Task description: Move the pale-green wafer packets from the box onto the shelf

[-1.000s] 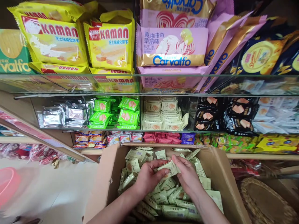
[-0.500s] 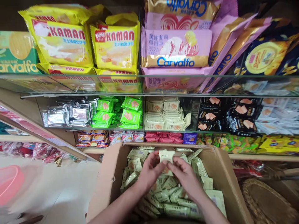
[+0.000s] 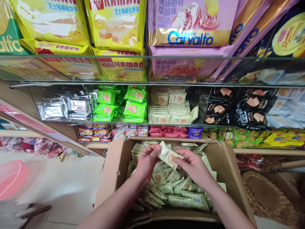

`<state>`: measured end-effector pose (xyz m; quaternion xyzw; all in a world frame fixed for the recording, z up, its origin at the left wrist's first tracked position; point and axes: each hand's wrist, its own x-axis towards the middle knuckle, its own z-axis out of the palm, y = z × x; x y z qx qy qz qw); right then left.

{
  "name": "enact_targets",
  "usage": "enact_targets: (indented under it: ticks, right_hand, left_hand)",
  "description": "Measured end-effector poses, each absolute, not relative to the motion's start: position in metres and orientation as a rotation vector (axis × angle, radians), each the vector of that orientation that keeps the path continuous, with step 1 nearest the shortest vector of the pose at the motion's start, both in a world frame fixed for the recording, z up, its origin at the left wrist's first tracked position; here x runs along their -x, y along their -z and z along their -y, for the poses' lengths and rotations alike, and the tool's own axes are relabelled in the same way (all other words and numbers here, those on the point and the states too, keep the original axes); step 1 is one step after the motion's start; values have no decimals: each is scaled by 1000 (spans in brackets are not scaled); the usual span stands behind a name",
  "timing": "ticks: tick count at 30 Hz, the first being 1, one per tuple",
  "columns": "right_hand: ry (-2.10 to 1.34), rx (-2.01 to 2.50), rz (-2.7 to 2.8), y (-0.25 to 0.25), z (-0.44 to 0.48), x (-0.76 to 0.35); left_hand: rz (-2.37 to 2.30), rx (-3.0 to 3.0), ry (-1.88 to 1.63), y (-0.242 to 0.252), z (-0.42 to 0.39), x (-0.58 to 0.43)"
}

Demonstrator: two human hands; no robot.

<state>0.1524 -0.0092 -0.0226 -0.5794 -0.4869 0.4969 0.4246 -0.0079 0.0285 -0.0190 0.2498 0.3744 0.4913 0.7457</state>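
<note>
- In the head view, your left hand is just left of the frame's centre, below the middle, with thumb and fingers closed on one end of a cream packet.
- Your right hand faces it from right of centre and pinches the packet's other end, the thumb lying over its printed front.
- That packet is tilted between your two hands, its upper left corner the higher one, above an open cardboard box at the lower middle of the frame.
- Inside the box, under your hands, you have many loose packets of the same pale colour, lying at mixed angles.
- Beyond the box, at mid-frame, stacks of cream packets sit on a shelf, between bright green packets on the left and black packets on the right; silver packets lie farther left.
- Just above the box's far edge you see a lower row with red packets and purple packets.
- Across the top, yellow KAMAN packs fill the left and pink-and-gold Carvalfo packs the right of centre.
- At lower left is a pink basin, blurred; at lower right, a woven basket.
</note>
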Motion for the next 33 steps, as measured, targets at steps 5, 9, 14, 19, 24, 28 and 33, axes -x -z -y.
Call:
enact_targets:
  ticks: [5, 9, 14, 19, 24, 28, 33]
  right_hand:
    - [-631, 1617, 1549, -44, -22, -173]
    - [68, 1680, 1813, -85, -92, -189]
    - [161, 1953, 1973, -84, -167, -197]
    - [157, 2042, 1932, -70, -191, -198]
    - [129, 2102, 1911, -65, -199, -196]
    - [113, 2093, 1927, -66, -198, -195]
    - [184, 1995, 1954, -70, -180, -190]
  left_hand:
    - [-797, -604, -1073, 19, -27, 9]
    - [-837, -696, -1015, 24, -22, 6]
    - [-884, -805, -987, 28, -20, 7]
    - [-918, -846, -936, 31, -20, 5]
    - [-950, -872, -880, 33, -20, 1]
    - [-940, -990, -843, 38, -16, 1]
    - [-903, -1202, -740, 41, -9, 1]
